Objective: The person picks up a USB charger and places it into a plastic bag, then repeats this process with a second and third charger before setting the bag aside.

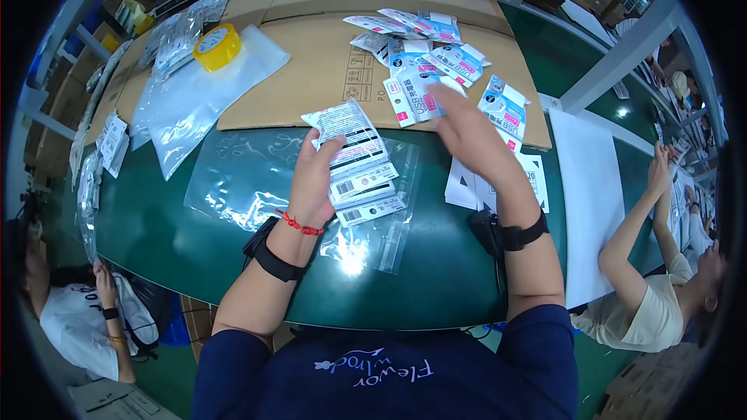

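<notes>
In my left hand [315, 175], a small stack of flat packets [354, 148] is gripped with the thumb on top. Their printed backs face up, and the barcoded card ends fan toward me. My right hand [467, 128] reaches over the right side of the cardboard. Its blurred fingers overlap the right edge of a blue and white charger packet [412, 99], and whether they grip it is unclear. Beyond that packet lies a loose pile of similar packets [416, 27]. Another charger packet [502, 109] rests to the right of my right hand.
A cardboard sheet [303, 78] covers the far part of the green table [233, 257]. Clear plastic bags [241, 179] and a yellow tape roll [217, 47] lie on the left. White cards [461, 187] sit under my right forearm. Other people sit at both sides.
</notes>
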Action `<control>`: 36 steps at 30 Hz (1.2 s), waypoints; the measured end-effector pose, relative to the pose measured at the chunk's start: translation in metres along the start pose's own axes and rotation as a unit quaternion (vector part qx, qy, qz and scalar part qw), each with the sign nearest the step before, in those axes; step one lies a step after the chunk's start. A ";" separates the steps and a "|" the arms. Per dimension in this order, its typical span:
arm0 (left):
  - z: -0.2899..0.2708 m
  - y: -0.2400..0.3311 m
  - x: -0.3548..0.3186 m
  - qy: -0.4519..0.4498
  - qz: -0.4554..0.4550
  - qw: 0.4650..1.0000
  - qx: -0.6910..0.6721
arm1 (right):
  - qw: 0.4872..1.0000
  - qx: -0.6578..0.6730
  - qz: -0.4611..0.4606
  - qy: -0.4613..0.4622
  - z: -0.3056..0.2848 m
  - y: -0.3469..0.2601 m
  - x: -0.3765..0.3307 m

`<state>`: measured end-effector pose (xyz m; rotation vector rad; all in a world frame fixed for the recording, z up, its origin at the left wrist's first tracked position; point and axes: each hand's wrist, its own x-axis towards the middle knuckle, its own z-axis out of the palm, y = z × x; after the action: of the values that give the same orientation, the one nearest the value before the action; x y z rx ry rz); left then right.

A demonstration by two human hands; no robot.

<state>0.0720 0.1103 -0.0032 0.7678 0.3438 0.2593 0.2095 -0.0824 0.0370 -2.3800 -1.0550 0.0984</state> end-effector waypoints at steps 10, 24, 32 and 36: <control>-0.006 -0.002 0.005 0.001 0.000 1.000 0.002 | 0.997 0.081 -0.005 0.018 -0.018 -0.003 -0.007; -0.006 0.002 0.004 -0.027 0.015 0.999 -0.017 | 0.984 -0.098 -0.134 -0.066 0.021 -0.019 -0.002; -0.010 0.024 0.004 -0.065 0.069 0.993 -0.066 | 0.994 0.065 -0.084 -0.039 -0.010 -0.018 -0.006; -0.005 0.026 0.006 -0.085 0.061 0.992 -0.070 | 0.973 0.130 -0.191 -0.008 -0.029 -0.047 -0.023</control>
<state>0.0722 0.1338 0.0109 0.6687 0.1166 0.3265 0.1701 -0.0850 0.0820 -1.9113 -1.3955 0.1083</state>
